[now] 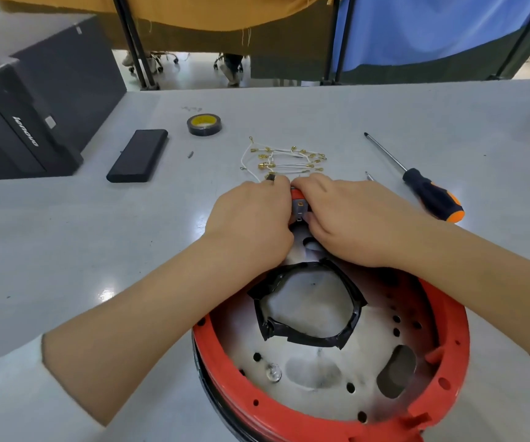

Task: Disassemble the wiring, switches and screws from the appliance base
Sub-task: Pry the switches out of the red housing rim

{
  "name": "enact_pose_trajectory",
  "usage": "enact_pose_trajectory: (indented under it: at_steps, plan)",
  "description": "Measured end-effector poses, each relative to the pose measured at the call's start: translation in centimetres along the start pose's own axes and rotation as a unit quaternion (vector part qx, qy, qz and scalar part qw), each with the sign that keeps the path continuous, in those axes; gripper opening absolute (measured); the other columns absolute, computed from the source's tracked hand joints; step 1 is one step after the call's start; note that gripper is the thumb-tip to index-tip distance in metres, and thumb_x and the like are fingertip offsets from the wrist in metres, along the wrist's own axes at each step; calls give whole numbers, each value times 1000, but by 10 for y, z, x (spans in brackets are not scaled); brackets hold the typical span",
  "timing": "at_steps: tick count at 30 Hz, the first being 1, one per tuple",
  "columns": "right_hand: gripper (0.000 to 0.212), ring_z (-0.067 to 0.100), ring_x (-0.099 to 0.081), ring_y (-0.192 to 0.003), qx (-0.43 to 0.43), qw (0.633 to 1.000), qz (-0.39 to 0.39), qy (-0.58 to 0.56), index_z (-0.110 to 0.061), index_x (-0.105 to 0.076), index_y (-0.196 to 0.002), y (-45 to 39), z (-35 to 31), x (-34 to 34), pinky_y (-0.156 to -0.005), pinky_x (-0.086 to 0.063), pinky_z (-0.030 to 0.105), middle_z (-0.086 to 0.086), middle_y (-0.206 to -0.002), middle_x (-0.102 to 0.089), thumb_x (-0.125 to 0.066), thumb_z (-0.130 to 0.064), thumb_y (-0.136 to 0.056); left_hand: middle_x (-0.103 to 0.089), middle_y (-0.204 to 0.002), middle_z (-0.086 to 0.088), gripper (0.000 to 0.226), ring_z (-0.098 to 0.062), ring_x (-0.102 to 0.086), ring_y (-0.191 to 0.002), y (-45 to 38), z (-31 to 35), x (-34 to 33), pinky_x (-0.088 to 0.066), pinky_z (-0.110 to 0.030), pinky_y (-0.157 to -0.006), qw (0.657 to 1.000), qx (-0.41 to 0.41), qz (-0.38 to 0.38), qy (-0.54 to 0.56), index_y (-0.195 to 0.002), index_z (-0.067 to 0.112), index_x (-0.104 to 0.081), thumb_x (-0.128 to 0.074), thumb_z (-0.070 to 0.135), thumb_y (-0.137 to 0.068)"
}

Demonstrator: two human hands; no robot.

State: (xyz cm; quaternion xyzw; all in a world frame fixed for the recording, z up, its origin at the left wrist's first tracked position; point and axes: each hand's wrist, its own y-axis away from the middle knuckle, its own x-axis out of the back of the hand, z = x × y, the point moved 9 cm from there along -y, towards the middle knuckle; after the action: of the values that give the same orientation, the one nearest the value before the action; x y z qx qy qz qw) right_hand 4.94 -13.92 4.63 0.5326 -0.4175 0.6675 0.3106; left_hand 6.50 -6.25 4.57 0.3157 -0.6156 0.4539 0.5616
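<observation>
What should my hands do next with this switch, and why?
Probably pull the switch up and out of the base. Both the left hand and right hand already grip it at the far rim, and the freed wires lie on the table beyond.

wires [284, 159] behind base [330, 362], screwdriver [417, 180] right

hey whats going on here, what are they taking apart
A person is stripping a round red appliance base on a grey table. Both hands, left hand and right hand, grip a small orange and grey switch at the base's far edge. A bundle of white wires with brass terminals already lies loose beyond the hands. A screwdriver rests unused to the right.
</observation>
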Motion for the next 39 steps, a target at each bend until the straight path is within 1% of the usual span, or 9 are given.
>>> enact_pose_trajectory:
  at_steps: [3, 7, 14, 19, 22, 25, 29, 33, 39]
  plan:
    - [34, 28, -56, -96, 8, 1000, 8, 14, -17, -39, -127, 0, -1, 0, -64, -38, 36, 3, -116, -53, -38, -27, -95, -57, -104, -5, 27, -20, -36, -76, 2, 3, 2, -19, -29, -54, 999, -6, 8, -34, -93, 18, -25, -50, 18, -82]
    - [35, 29, -56, -93, 14, 1000, 2, 25, -15, -40, -126, 0, -3, -2, -63, -44, 39, 4, -113, -52, -40, -27, -94, -56, -108, -3, 26, -25, -55, -92, 2, 8, 1, -16, -30, -49, 997, -13, 2, -82, -100, 18, -32, -51, 22, -83]
    - [35, 30, -58, -91, 12, 999, 8, 34, -14, -39, -126, 1, -4, 0, -60, -38, 36, 5, -116, -53, -42, -26, -93, -56, -110, -4, 30, -25, -58, -97, 2, 10, 1, -14, -29, -47, 994, -11, 5, -109, -110, 13, -38, -51, 21, -84]
    - [37, 29, -56, -101, -2, 1000, -17, 7, -17, -34, -132, 0, -1, 0, -67, -35, 35, 4, -128, -49, -39, -25, -96, -56, -111, -6, 20, -27, -55, -98, 6, 6, 4, -27, -33, -61, 998, -21, 6, -62, -105, 15, -38, -48, 20, -88]
    - [38, 29, -56, -105, -11, 999, -30, -11, -19, -33, -135, 2, -1, 1, -72, -37, 37, 3, -135, -46, -37, -26, -97, -57, -114, -6, 20, -28, -54, -100, 8, 1, 3, -29, -34, -65, 1000, -16, 10, -19, -112, 14, -42, -44, 21, -93]
    - [39, 30, -57, -103, -6, 1000, -27, 0, -18, -33, -135, 6, -5, 1, -72, -40, 38, 3, -133, -47, -37, -27, -96, -58, -111, -6, 24, -27, -54, -97, 12, 2, 4, -28, -33, -62, 1000, -7, 10, -26, -115, 13, -43, -44, 20, -92]
    - [34, 29, -59, -92, 6, 1000, -5, 16, -16, -39, -127, 9, -9, 3, -62, -37, 36, 4, -120, -52, -38, -27, -95, -58, -106, -5, 19, -24, -50, -87, 15, 5, 4, -16, -30, -47, 999, 9, 5, -50, -103, 17, -38, -49, 20, -88]
    - [33, 29, -59, -88, 12, 999, 2, 37, -15, -40, -125, 9, -10, 2, -56, -34, 34, 4, -117, -53, -39, -27, -94, -58, -107, -4, 26, -25, -55, -93, 15, 9, 5, -14, -30, -47, 996, 11, -1, -83, -109, 15, -39, -50, 19, -86]
    - [40, 28, -60, -82, 18, 998, 5, 62, -13, -37, -131, 9, -10, -1, -51, -32, 33, 5, -116, -53, -41, -26, -93, -57, -105, -4, 25, -19, -37, -79, 16, 9, 8, -13, -29, -46, 996, 24, 2, -81, -98, 19, -29, -50, 18, -84]
